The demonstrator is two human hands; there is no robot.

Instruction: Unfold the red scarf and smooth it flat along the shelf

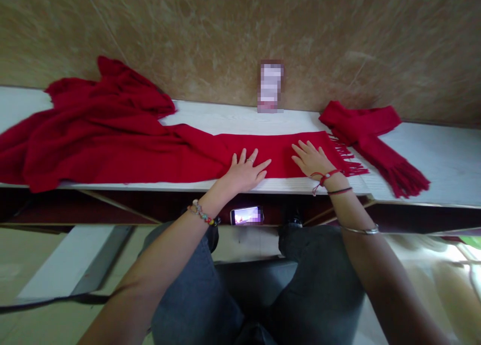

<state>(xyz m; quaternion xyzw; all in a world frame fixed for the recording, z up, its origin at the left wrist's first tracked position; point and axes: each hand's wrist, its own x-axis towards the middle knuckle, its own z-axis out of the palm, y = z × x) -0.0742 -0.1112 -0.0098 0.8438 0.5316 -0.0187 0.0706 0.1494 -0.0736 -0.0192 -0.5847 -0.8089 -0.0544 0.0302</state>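
A long red scarf (150, 159) lies along the white table, folded flat towards its fringed right end and loosely bunched on the left. My left hand (246, 172) rests on the flat part with fingers spread. Closer to the fringe, my right hand (311, 159) presses palm down on the same cloth, its fingers also apart. Neither hand grips anything. Just right of the fringe lies a second red scarf (370, 132), narrow, bent over itself, with its tassels pointing to the front right.
The white table (443, 159) is narrow and backs onto a brown marbled wall (210, 44). A blurred-out upright item (270, 87) is at the wall. Below the front edge, a lit phone (247, 216) lies on a dark shelf, above my knees.
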